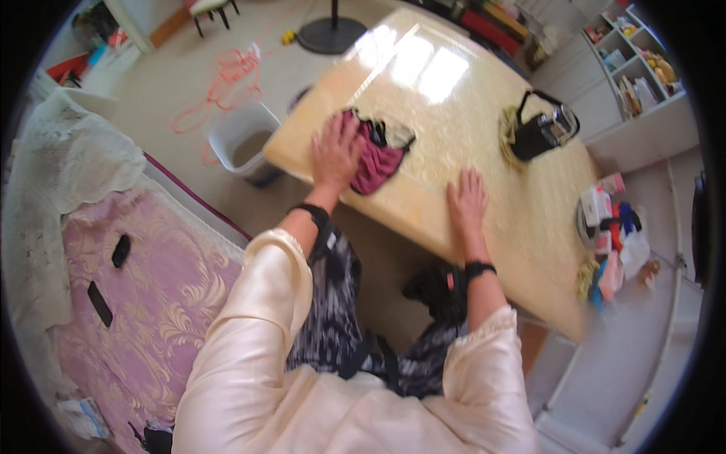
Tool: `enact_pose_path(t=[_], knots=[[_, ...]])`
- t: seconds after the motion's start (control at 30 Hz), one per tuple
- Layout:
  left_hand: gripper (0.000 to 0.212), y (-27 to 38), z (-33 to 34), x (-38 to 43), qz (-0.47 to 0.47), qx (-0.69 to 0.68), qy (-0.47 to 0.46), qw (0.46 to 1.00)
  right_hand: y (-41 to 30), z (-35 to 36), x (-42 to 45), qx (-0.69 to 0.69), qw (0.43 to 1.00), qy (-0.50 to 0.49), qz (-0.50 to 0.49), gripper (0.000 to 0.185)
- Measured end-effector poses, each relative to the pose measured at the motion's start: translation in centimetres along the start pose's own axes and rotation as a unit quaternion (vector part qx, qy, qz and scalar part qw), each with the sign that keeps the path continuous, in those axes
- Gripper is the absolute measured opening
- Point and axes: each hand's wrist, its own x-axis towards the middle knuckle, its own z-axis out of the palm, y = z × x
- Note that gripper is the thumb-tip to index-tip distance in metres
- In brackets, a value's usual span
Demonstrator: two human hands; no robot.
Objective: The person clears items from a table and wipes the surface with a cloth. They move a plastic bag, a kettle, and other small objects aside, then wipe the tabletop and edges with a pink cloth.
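My left hand (337, 150) lies flat, fingers spread, over the left part of a crumpled maroon cloth item with black edging (379, 165). The cloth rests near the corner of a glossy cream table (431, 133), and some of it is hidden under the palm. On the bare tabletop to the right, my right hand (469, 198) rests palm down with nothing in it. Both wrists wear black bands. Farther back on the table, beyond my right hand, a black kettle or jug (536, 136) with a handle stands against a yellowish cloth (509, 136).
A whitish bin (244, 142) stands on the floor by the table's left corner, near a tangled orange cord (229, 79). To my left, a patterned pink-covered seat (164, 267) holds two small black objects. Assorted items (615, 232) lie beyond the table's right edge. Shelves (635, 62) stand at upper right.
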Motion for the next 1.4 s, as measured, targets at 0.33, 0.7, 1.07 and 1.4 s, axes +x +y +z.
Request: enact_pose_path(t=[0.33, 0.7, 1.07, 1.4], knots=[[0.074, 0.7, 2.4, 2.2, 0.123, 0.017, -0.164, 0.979, -0.7, -0.8, -0.9, 0.019, 0.999, 0.024, 0.008, 0.057], [0.059, -6.9, 6.9, 11.9, 0.004, 0.099, -0.153, 0.983, -1.5, -1.5, -1.0, 0.034, 0.998, 0.050, 0.006, 0.055], [0.048, -6.9, -4.1, -2.0, 0.095, 0.015, -0.141, 0.985, -0.5, -0.3, -0.4, 0.026, 0.997, 0.065, 0.017, 0.055], [0.059, 4.1, 1.5, 0.9, 0.213, -0.030, -0.245, 0.945, -0.4, -0.8, -1.0, 0.034, 0.995, 0.089, 0.014, 0.054]])
